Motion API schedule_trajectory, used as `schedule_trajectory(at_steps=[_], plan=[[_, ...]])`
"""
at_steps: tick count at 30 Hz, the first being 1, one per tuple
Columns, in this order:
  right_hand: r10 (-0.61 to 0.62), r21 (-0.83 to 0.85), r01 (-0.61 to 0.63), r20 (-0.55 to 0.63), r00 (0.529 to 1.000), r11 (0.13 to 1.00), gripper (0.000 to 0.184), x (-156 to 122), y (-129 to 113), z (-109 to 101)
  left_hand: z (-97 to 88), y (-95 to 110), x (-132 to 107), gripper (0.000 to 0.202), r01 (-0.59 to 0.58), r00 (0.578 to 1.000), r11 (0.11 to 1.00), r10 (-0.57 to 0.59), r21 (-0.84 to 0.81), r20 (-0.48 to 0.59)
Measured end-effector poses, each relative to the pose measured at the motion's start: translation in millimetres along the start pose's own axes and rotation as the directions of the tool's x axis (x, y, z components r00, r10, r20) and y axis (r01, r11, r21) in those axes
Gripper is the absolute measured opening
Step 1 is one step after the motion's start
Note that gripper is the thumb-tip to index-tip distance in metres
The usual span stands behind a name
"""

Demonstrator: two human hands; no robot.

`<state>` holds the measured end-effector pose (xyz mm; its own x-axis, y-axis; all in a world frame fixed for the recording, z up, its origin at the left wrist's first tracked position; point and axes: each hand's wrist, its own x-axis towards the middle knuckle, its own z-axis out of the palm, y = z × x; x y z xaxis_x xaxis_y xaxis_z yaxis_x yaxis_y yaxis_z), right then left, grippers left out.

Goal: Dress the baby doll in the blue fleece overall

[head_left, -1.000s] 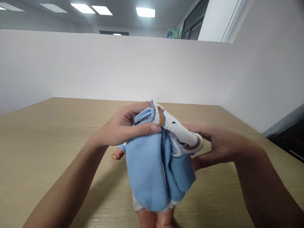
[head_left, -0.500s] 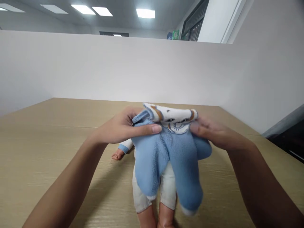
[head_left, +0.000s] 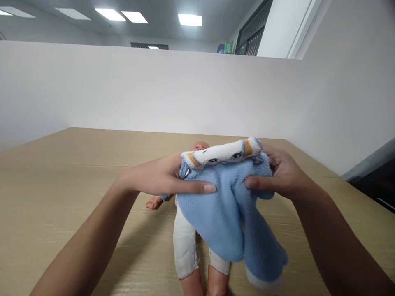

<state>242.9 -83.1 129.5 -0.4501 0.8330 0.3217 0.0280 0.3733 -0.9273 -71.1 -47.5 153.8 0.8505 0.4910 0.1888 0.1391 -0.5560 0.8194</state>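
Note:
A fuzzy light-blue baby garment [head_left: 212,218] with two dangling legs or sleeves hangs between my hands; which they are I cannot tell. Its upper edge is a rolled white band with orange stripes and small dark marks. My left hand [head_left: 173,176] grips its left side, thumb lying across the front. Pinching the right side is my right hand [head_left: 279,174], thumb pressed on the cloth, other fingers behind. Beneath the garment a baby doll [head_left: 185,242] lies on its back in white trousers. Its head top, one hand and lower legs show; the torso is hidden.
The doll rests on a wide wood-grain table [head_left: 77,197]. A white partition wall [head_left: 173,90] rises behind the table's far edge. At the right, beyond the table side, stands a dark object [head_left: 373,185].
The garment's rolled band has tilted up at the right, and the dangling parts have swung right. Both thumbs sit lower on the cloth. The doll's head top has come into view.

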Motion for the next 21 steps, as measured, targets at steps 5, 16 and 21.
schedule_trajectory(at_steps=[5, 16, 21], plan=[[0.315, -0.178, -0.277, 0.241, 0.918, 0.944, 0.079, 2.9, -0.3, 0.4, 1.1, -2.1, 3.5, 0.039, -0.089, 0.989, 0.995, 0.084, -0.037, -0.125], [0.202, -0.243, -0.123, 0.333, 0.921, 0.962, 0.09, 13.4, -4.2, 29.9, 6.3, -10.7, 8.0, 0.03, -0.223, 0.934, 0.975, 0.21, -0.011, -0.29], [0.169, -0.028, -0.17, 0.361, 0.917, 0.985, 0.093, 9.0, 1.9, 27.7, -7.2, -20.7, -3.0, 0.049, -0.024, 0.998, 0.978, 0.034, -0.209, 0.045]])
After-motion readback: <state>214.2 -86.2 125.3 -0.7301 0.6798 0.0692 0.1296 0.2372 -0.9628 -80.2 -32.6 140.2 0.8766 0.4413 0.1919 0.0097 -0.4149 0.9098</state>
